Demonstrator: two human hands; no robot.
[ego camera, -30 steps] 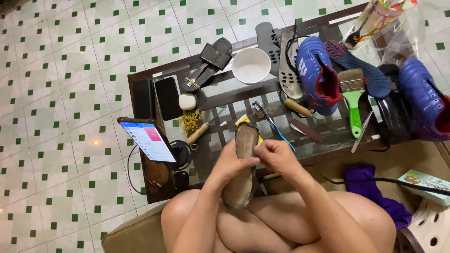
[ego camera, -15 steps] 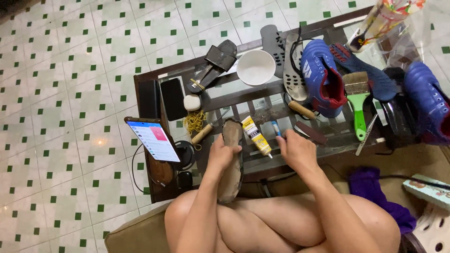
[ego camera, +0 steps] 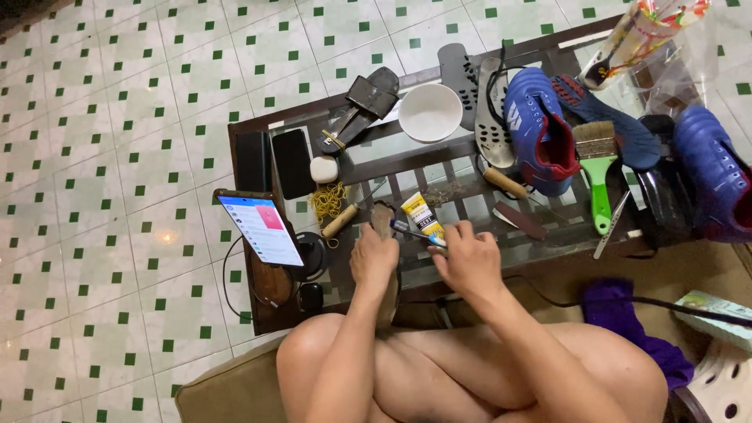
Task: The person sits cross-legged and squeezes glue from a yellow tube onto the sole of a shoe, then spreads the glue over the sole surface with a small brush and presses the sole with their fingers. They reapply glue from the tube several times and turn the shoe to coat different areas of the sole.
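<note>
Near the frame's centre, the left hand [ego camera: 374, 257] grips a brown shoe sole [ego camera: 384, 223] upright against the tabletop [ego camera: 407, 168] for steadiness, while the right hand [ego camera: 470, 258] pinches a small brush [ego camera: 415, 232] beside the yellow glue tube [ego camera: 421, 214].

Left hand [ego camera: 374, 258]: fingers closed in a grip around a brown shoe sole [ego camera: 384, 223], knuckles up, forearm running straight back toward the knee. Right hand [ego camera: 468, 258]: just right of the sole, fingers curled, thumb and forefinger pinching a thin blue-handled tool [ego camera: 415, 233] whose tip points toward the sole. Both wrists roughly level, hands close but apart.
</note>
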